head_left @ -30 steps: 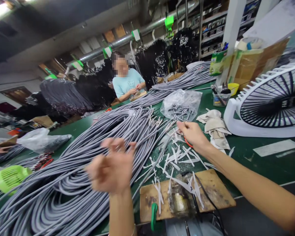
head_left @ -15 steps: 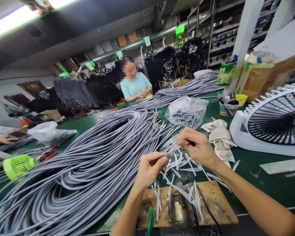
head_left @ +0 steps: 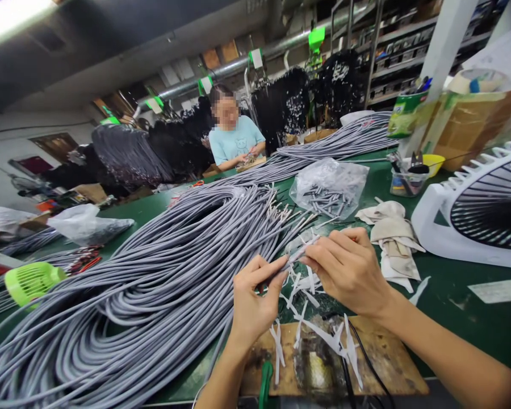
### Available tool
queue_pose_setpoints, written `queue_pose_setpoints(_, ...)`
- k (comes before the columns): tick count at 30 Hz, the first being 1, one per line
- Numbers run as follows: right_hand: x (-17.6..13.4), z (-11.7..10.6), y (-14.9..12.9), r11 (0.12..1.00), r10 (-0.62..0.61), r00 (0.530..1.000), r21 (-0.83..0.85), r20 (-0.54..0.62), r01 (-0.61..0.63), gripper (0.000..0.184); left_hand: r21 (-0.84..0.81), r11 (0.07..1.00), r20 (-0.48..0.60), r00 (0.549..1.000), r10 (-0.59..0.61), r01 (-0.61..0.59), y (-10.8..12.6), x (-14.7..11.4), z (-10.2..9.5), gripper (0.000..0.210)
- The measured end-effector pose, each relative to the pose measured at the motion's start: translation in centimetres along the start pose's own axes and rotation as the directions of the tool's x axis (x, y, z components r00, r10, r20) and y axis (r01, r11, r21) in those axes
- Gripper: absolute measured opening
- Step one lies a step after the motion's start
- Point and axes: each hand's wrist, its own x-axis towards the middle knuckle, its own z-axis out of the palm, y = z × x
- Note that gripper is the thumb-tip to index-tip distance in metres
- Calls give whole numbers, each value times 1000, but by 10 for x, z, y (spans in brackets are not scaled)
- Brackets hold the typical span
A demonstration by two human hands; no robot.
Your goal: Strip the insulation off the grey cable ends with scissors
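Between my two hands stretches the end of a grey cable (head_left: 297, 254). My left hand (head_left: 255, 292) pinches it between thumb and fingers. My right hand (head_left: 349, 272) has its fingers closed on the farther part, which they partly hide. A large coil of grey cables (head_left: 153, 272) lies just left of my hands, its stripped pale ends (head_left: 281, 210) pointing right. Below my hands, white strips (head_left: 300, 295) are scattered over the table and a small device (head_left: 319, 363) on a wooden board (head_left: 377, 352).
A plastic bag of short grey pieces (head_left: 330, 190) lies beyond my right hand. To the right are a cloth (head_left: 394, 233), a white fan (head_left: 451, 221) and a tool tub (head_left: 409, 179). A green fan (head_left: 34, 282) stands left. Across the table (head_left: 447, 318) sits a person (head_left: 236, 142).
My right hand has turned and come down, its fingers now closed around the cable end. The left hand has shifted slightly. The view has moved a little, and the cable shows more plainly between my hands.
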Motion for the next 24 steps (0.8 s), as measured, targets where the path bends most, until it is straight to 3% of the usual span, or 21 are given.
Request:
queue_pose_setpoints(4, -2, 4, -1, 1000, 18, 1000, 23, 3, -18, 14, 40, 999, 9, 1000, 23, -23, -1, -1, 0, 27)
queue_pose_setpoints(11, -2, 9, -4, 975, 158, 987, 160, -9, -154, 13, 4, 1000, 8, 1000, 8, -8, -1, -1, 0, 26)
queue_pose_setpoints(24, -4, 7, -5, 997, 68, 995, 39, -69, -65, 12, 60, 997, 11, 999, 48, -48, -1, -2, -1, 27)
